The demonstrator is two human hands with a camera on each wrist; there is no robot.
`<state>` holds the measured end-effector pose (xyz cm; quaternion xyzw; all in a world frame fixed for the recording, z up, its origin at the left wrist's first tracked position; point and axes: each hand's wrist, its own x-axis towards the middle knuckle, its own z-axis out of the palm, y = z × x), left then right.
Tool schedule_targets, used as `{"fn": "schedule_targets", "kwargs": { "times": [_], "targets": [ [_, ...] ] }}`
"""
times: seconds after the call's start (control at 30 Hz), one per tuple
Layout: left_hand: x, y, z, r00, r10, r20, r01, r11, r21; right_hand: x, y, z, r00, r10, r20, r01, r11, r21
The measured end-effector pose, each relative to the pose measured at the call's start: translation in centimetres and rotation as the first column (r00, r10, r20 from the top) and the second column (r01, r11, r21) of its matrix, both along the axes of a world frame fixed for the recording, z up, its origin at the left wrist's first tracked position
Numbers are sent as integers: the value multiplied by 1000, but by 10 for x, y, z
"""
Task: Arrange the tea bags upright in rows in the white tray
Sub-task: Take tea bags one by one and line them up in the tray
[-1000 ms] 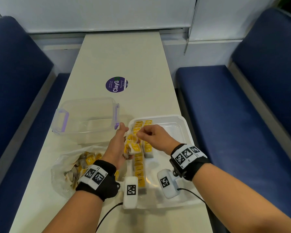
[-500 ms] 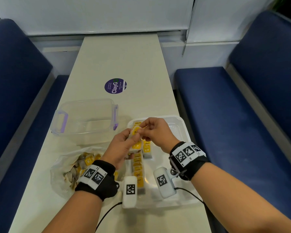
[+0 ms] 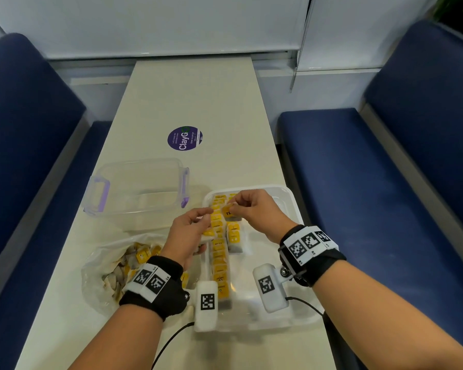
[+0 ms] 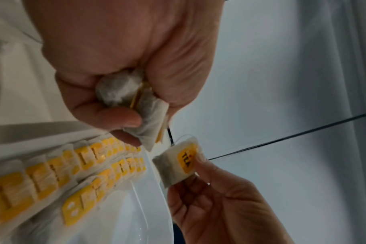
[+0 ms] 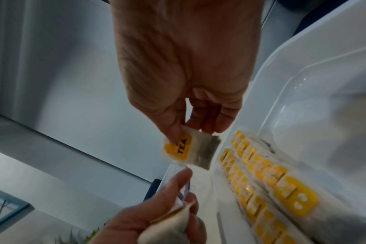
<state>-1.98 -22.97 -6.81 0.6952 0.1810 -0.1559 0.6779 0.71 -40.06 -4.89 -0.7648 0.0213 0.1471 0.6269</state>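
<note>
— Starting at the left of the beige table [image 3: 198, 97], what lies there?

— A crumpled clear plastic bag [image 3: 102, 265] with loose tea bags [image 3: 141, 256] inside, yellow tags showing. Beyond it stands a clear storage box [image 3: 137, 188] with purple latches, and farther up the tabletop a round purple ClayGo sticker [image 3: 185, 138].

— And the left hand [image 3: 191, 233]?

— It is over the near left edge of the white tray [image 3: 292, 198], fingers curled round a small bunch of tea bags [image 4: 134, 94]. The left wrist view shows at least two squeezed together in the fist, a yellow tag edge between them.

— What is in the tray?

— A long row of tea bags [image 3: 219, 263] standing on edge, yellow tags up, along the tray's left side from the near end to the far end. Just to its right a shorter second row [image 3: 234, 233] stands in the far half. The right part of the tray floor is bare white plastic.

— The right hand [image 3: 257, 212]?

— It is above the far end of the rows, thumb and fingertips pinching a single tea bag [image 5: 188, 148] by its top edge, beside the yellow tag printed TEA. That bag hangs clear of the rows, not touching them, close to the left hand's bunch but apart from it.

— Farther right?

— A dark blue bench seat [image 3: 358, 169].
</note>
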Motion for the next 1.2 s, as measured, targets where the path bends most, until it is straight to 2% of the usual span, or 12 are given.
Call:
{"fn": "schedule_targets", "kwargs": {
  "times": [0.1,0.33,0.43,0.63,0.87,1.03,1.13,1.2],
  "targets": [
    [-1,0,4,995,-67,69,67,998,11,-1,-1,-5,998,60,24,-56,989,-139],
    [0,-8,9,976,-192,104,184,980,80,-4,1,-6,997,57,51,-48,987,-153],
    [1,-7,9,975,-197,102,186,976,109,-5,-4,-2,996,71,47,-63,986,-153],
    [2,-3,8,981,-178,79,166,976,141,-2,-14,4,981,194,10,-187,954,-235],
    [5,1,8,981,-138,137,121,985,126,-6,-17,9,953,299,-49,-303,943,-140],
    [5,0,9,973,-136,185,114,985,126,-8,-20,8,921,383,-74,-388,882,-267],
    [3,-1,9,961,-198,196,169,974,154,-10,-20,9,913,406,-45,-408,899,-160],
    [1,-2,8,956,-237,172,209,964,165,-11,-20,10,932,361,28,-357,929,-95]
  ]
}}
